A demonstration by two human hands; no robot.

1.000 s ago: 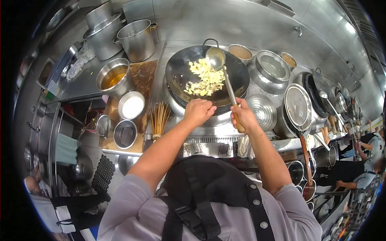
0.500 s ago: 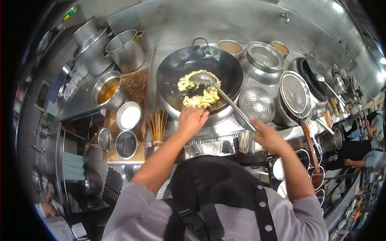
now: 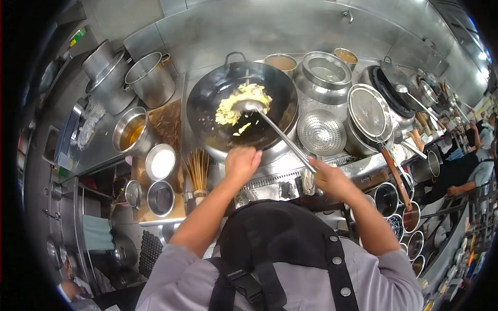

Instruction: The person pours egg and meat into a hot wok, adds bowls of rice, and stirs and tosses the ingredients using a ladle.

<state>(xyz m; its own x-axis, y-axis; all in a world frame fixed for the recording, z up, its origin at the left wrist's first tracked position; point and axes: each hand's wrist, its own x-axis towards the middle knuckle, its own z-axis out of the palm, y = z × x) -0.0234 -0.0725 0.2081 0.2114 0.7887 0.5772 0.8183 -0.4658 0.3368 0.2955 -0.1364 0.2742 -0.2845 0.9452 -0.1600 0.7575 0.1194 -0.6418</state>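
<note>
A dark wok [image 3: 199, 103] sits on the stove in front of me, with a loop handle at its far rim. Yellow scrambled egg [image 3: 252, 93] is heaped past the middle, and a few loose bits lie nearer me. My left hand [image 3: 243, 165] is closed at the wok's near edge; the part it grips is hidden beneath the fingers. My right hand [image 3: 334, 180] holds the long metal handle of a ladle [image 3: 285, 137]. The ladle's bowl rests against the near side of the egg.
Right of the wok are a perforated strainer [image 3: 321, 133], a lidded pot [image 3: 326, 90] and a wooden-handled sieve [image 3: 369, 111]. To the left stand a bamboo brush [image 3: 197, 171], a bowl of white contents [image 3: 160, 162] and a pot of yellow liquid [image 3: 129, 132]. People are at far right.
The egg has shifted toward the far side of the wok and bunched together. The ladle bowl now sits at its near side. Both hands still hold on, and the whole view has shifted slightly.
</note>
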